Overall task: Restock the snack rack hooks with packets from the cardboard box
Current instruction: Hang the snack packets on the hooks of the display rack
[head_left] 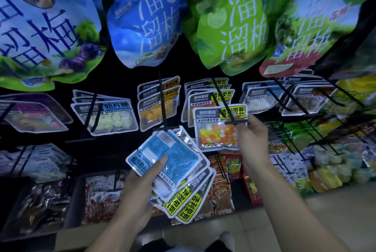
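My left hand grips a fanned stack of several snack packets; the top one shows a blue back with a barcode, and the lower ones carry yellow labels. My right hand pinches the right edge of a single packet of orange, yellow and white candies with a yellow label. That packet sits at the tip of a black rack hook, in front of matching packets hanging on the same hook. The cardboard box is out of view.
Neighbouring hooks hold a milk-tablet packet, an orange-filled packet and white-filled packets. Large blue and green plum bags hang close above. Lower rows carry red and foil snacks. A pale floor lies bottom right.
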Available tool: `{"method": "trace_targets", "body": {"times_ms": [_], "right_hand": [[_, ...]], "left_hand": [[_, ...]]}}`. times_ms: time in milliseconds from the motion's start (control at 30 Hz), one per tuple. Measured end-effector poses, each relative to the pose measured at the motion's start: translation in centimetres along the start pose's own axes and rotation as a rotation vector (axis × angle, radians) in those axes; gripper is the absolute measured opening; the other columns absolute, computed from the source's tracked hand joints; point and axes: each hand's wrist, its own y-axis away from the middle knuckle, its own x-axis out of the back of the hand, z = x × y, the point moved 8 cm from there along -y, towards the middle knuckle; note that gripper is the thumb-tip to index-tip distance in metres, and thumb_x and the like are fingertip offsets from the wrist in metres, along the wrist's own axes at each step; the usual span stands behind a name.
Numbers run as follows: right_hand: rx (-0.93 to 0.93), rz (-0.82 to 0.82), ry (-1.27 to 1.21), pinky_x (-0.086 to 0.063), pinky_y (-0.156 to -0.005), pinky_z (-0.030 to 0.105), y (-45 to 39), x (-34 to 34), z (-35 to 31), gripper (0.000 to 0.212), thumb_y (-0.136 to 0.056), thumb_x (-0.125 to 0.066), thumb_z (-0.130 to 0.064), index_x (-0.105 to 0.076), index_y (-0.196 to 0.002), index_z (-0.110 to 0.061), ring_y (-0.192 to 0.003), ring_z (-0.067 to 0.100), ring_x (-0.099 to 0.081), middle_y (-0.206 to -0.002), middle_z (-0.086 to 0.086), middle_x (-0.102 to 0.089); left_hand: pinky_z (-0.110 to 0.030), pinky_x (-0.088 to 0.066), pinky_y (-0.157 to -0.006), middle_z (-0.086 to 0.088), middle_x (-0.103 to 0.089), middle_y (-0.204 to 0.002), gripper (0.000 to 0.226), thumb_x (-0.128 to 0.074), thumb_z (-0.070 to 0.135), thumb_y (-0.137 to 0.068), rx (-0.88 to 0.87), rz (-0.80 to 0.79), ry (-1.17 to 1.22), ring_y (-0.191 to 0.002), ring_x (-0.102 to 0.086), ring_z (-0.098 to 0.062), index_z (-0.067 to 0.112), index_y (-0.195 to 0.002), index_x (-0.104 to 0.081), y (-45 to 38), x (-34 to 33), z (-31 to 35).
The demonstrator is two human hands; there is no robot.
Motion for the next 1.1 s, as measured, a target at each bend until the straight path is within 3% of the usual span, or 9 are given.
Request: {"method": "trace_targets", "body": {"times_ms": [100,333,433,500,567,667,867,967,1100], "right_hand": [[-0.015,-0.010,0.008,-0.045,-0.076,0.031,-2.0,-1.1,0.3,0.015,-0.102,-0.061,-0.020,-0.075,-0.097,-0.018,-0.085,0.015,-0.061,-0.094,-0.003,-0.073],[0.058,-0.072,-0.027,-0.046,-0.067,0.028,-4.9,-3.0,0.8,0.026,-0.100,-0.066,-0.023,-0.064,-0.073,-0.024,-0.068,0.011,-0.060,-0.071,-0.008,-0.063],[0.075,0.008,-0.022,-0.049,-0.072,0.023,-4.6,-2.2,1.5,0.016,-0.096,-0.069,-0.008,-0.063,-0.096,-0.023,-0.076,0.002,-0.062,-0.090,-0.005,-0.064],[0.072,0.143,-0.029,-0.048,-0.079,0.012,-2.8,-0.8,2.0,0.033,-0.092,-0.076,-0.013,-0.058,-0.119,-0.015,-0.095,0.003,-0.062,-0.111,-0.001,-0.063],[0.043,0.183,-0.035,-0.047,-0.078,0.009,0.3,-0.3,2.6,0.033,-0.089,-0.078,-0.020,-0.060,-0.115,-0.011,-0.097,0.013,-0.062,-0.113,0.009,-0.065],[-0.020,-0.038,0.058,-0.050,-0.076,0.015,5.5,-2.0,3.6,0.026,-0.080,-0.081,-0.037,-0.067,-0.096,-0.022,-0.093,0.015,-0.065,-0.101,0.002,-0.068],[-0.096,-0.439,0.327,-0.060,-0.072,0.037,8.5,-6.0,3.8,0.036,-0.072,-0.085,-0.056,-0.066,-0.091,-0.032,-0.082,0.008,-0.072,-0.094,-0.009,-0.071],[-0.155,-0.511,0.309,-0.061,-0.071,0.038,7.7,-6.9,3.9,0.036,-0.073,-0.089,-0.044,-0.065,-0.087,-0.021,-0.077,0.012,-0.074,-0.087,-0.005,-0.074],[-0.208,-0.431,0.163,-0.055,-0.069,0.035,6.9,-6.7,4.1,0.021,-0.088,-0.080,-0.024,-0.063,-0.088,-0.012,-0.079,0.021,-0.075,-0.083,0.002,-0.076]], "left_hand": [[-0.037,-0.053,-0.080,0.003,-0.082,-0.107,0.035,-0.077,0.025,-0.088,0.003,0.018,-0.035,-0.088,-0.080,-0.012,0.017,-0.123,-0.072,-0.3,0.2,-0.1],[-0.035,-0.050,-0.075,0.004,-0.083,-0.102,0.036,-0.077,0.027,-0.088,0.011,0.022,-0.048,-0.080,-0.079,-0.007,0.016,-0.123,-0.074,-0.1,0.8,0.2],[-0.047,-0.056,-0.089,-0.004,-0.081,-0.111,0.036,-0.076,0.023,-0.088,0.003,0.036,-0.031,-0.099,-0.079,-0.024,0.018,-0.124,-0.074,-0.3,1.1,0.1],[-0.049,-0.056,-0.093,-0.006,-0.081,-0.113,0.040,-0.077,0.022,-0.085,0.004,0.043,-0.012,-0.105,-0.078,-0.029,0.017,-0.124,-0.073,-0.4,1.1,0.0],[-0.053,-0.056,-0.098,-0.009,-0.080,-0.115,0.047,-0.079,0.024,-0.080,0.007,0.042,0.013,-0.106,-0.077,-0.031,0.015,-0.126,-0.071,-0.6,1.0,-0.2],[-0.055,-0.057,-0.098,-0.011,-0.079,-0.117,0.057,-0.082,0.026,-0.076,0.003,0.066,0.020,-0.106,-0.077,-0.035,0.013,-0.130,-0.068,-0.7,1.2,-0.5],[-0.037,-0.064,-0.073,-0.008,-0.082,-0.107,0.039,-0.081,0.018,-0.081,-0.048,0.074,-0.011,-0.096,-0.080,-0.028,0.013,-0.119,-0.072,-0.6,1.4,-0.8],[-0.040,-0.062,-0.085,-0.007,-0.081,-0.112,0.059,-0.087,0.029,-0.065,-0.043,0.064,-0.026,-0.100,-0.079,-0.026,0.015,-0.121,-0.073,-0.6,1.5,-1.2],[-0.056,-0.057,-0.099,-0.010,-0.080,-0.112,0.074,-0.092,0.042,-0.054,0.002,0.077,-0.026,-0.107,-0.077,-0.033,0.014,-0.120,-0.073,-0.8,2.1,-2.1]]}}
